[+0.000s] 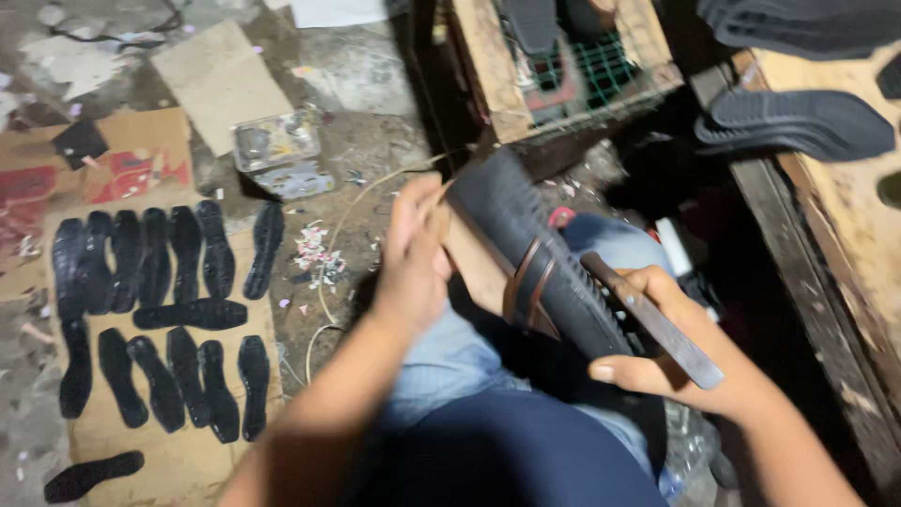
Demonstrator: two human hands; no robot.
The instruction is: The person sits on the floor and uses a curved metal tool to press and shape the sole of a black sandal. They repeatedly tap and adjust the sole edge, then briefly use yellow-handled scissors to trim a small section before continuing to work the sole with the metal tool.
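Across the person's lap, over blue jeans (450,361), lies a black rubber shoe sole (526,244), slanting from upper left to lower right and resting on what looks like a brown board (474,268). The left hand (413,258) is closed round the sole's upper left edge, fingers curled over the board and sole together. The right hand (671,352) grips a flat metal tool (652,319), perhaps a file or knife, its end lying against the sole's lower part; motion blur hides the exact contact. Two brown strap-like bands (527,282) cross the sole near its middle. The sole looks light, thin and bendy, with a ribbed face that should give good grip, so it is best pinned near an end against the board while the free edge is worked. On the floor to the left, many more black soles (160,300) lie in rows on cardboard (174,451), beside a clear plastic tray (277,141). Further soles (798,122) are stacked on a wooden surface (845,216) at the right.
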